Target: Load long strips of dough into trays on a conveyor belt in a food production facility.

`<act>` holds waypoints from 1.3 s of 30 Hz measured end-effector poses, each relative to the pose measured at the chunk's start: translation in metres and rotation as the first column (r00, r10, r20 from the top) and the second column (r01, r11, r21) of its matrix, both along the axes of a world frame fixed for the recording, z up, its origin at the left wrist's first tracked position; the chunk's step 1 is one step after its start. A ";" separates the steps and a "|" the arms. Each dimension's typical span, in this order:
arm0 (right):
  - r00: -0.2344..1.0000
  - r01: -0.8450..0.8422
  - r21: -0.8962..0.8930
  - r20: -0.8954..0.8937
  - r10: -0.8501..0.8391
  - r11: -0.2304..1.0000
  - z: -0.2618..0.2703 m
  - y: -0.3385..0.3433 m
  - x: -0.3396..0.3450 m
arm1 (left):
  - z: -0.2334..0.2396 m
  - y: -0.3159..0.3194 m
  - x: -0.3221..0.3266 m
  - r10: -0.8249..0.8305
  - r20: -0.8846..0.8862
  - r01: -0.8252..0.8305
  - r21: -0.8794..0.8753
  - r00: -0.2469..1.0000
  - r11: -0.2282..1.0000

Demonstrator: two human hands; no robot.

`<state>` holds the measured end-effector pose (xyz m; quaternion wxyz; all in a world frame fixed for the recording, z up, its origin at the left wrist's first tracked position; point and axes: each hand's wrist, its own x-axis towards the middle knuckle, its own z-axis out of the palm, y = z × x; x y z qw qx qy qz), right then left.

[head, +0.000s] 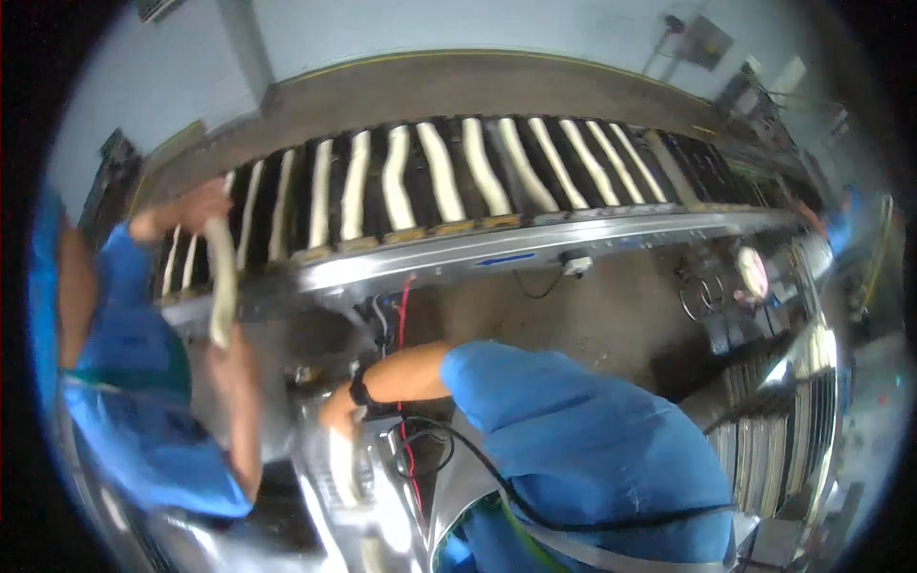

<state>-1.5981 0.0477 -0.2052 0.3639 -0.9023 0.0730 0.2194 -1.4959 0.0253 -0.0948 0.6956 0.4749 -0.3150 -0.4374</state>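
From the lower right, my blue-sleeved right arm reaches across to the left, with a dark band at the wrist. My right hand [340, 417] grips the upper end of a pale dough strip [345, 469], which hangs down over a shiny metal surface [390, 512]. The fingers are blurred and partly hidden. Another pale dough piece [371, 555] lies below at the frame's bottom edge. My left hand is out of view. Ahead, a conveyor [423, 254] carries dark trough-like moulds, many with a long dough strip [397, 179] across them.
At the left, a co-worker in blue [136, 358] holds a dough strip [223, 286] over the conveyor's end. Another person's arm [834, 229] shows at the far right. A black cable [516, 494] crosses my sleeve. A rack of long trays [759, 458] stands at right.
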 end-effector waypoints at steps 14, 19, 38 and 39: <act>0.595 0.535 0.750 -0.008 -0.803 0.389 0.150 0.003 -0.371 | 0.079 -0.149 -0.096 0.073 0.176 -0.035 -0.207 0.982 0.978; 0.101 0.611 0.792 -0.057 -0.993 0.016 0.200 0.048 -0.599 | 0.124 -0.095 -0.180 -0.035 0.232 0.084 -0.205 0.972 0.975; -0.649 0.533 0.774 0.115 -0.752 -0.342 0.225 0.062 -1.235 | 0.098 -0.061 -1.044 -0.817 -0.496 0.955 0.111 0.294 0.276; -0.677 0.538 0.780 0.174 -0.715 -0.319 0.226 0.052 -1.259 | 0.111 -0.073 -1.091 -0.806 -0.481 0.939 0.176 0.344 0.296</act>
